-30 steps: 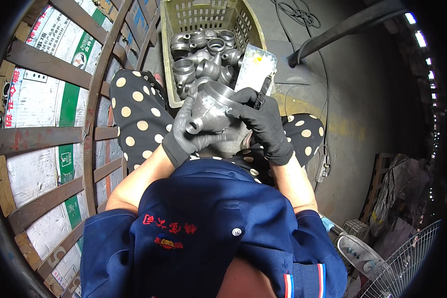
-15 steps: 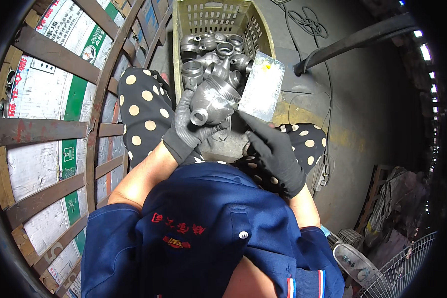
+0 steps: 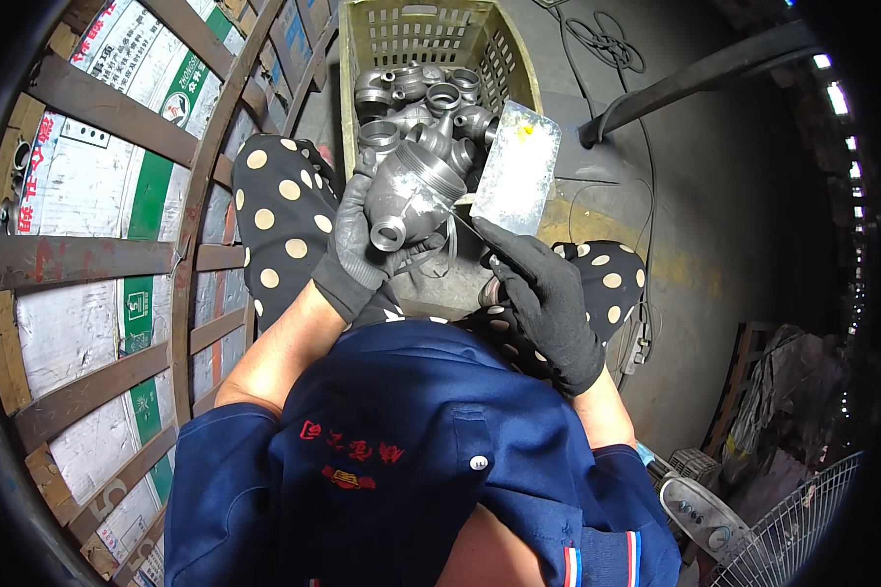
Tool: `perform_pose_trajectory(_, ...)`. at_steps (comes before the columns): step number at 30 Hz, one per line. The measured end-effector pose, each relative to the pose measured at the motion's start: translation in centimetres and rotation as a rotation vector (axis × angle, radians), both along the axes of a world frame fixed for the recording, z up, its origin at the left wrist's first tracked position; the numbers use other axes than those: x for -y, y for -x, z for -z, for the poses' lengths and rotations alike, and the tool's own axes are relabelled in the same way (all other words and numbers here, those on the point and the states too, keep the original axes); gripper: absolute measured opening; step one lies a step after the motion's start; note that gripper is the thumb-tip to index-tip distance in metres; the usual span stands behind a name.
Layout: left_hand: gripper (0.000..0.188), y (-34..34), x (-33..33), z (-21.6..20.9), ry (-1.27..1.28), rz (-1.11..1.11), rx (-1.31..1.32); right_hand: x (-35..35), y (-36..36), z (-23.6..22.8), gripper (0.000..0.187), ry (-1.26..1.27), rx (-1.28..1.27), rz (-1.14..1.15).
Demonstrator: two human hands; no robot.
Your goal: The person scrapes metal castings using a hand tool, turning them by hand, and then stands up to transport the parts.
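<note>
A grey metal casting (image 3: 413, 201), rounded with a ribbed, thread-like collar and a small round port, is in my left hand (image 3: 355, 240). That hand wears a dark grey glove, and its fingers wrap round the casting from the left and below. Just to the right is my right hand (image 3: 546, 298), in a black glove, apart from the casting. Its index finger reaches toward the casting and the other fingers curl in; whatever they hold is hidden. A small pale tip (image 3: 466, 199) shows between that fingertip and the casting.
Ahead stands a yellowish plastic crate (image 3: 529, 68) with several similar metal castings (image 3: 443, 98). A whitish translucent slab or lid (image 3: 516, 171) leans at its right corner. Slatted metal racking (image 3: 98, 259) rises on the left. Cables (image 3: 612, 44) and a fan (image 3: 793, 528) lie to the right.
The casting has tilted slightly in my left hand, its small port shifting a little left and down. My right hand has moved slightly; a pale tip now shows by its index finger.
</note>
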State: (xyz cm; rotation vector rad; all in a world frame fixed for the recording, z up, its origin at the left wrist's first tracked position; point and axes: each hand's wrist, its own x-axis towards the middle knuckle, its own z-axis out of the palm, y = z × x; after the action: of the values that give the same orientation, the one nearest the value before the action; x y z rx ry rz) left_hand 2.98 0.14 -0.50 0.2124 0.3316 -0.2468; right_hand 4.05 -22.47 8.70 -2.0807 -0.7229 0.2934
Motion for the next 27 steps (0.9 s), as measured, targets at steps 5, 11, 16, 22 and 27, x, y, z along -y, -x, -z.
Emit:
perform_pose_trajectory(5, 0.058, 0.0, 0.1, -0.4, 0.008, -0.026, 0.030, 0.0, -0.1, 0.1, 0.051, 0.063, -0.017, 0.003)
perform_pose_trajectory(11, 0.066, 0.0, 0.3, -0.5, -0.060, 0.009, -0.056, -0.2, -0.1, 0.2, 0.053, 0.190, 0.047, -0.025)
perform_pose_trajectory(16, 0.066, 0.0, 0.2, -0.3, -0.127, -0.007, -0.042, -0.6, 0.1, 0.5, 0.052, 0.197, 0.094, -0.018)
perform_pose_trajectory(22, 0.057, -0.2, 0.8, -0.4, -0.125, -0.070, -0.089, -0.7, 0.1, 0.8, 0.045, 0.215, 0.117, -0.018)
perform_pose_trajectory(27, 0.051, -0.5, 0.5, 0.4, -0.091, -0.085, -0.068, -0.9, 0.3, 0.3, 0.039, 0.293, 0.190, -0.057)
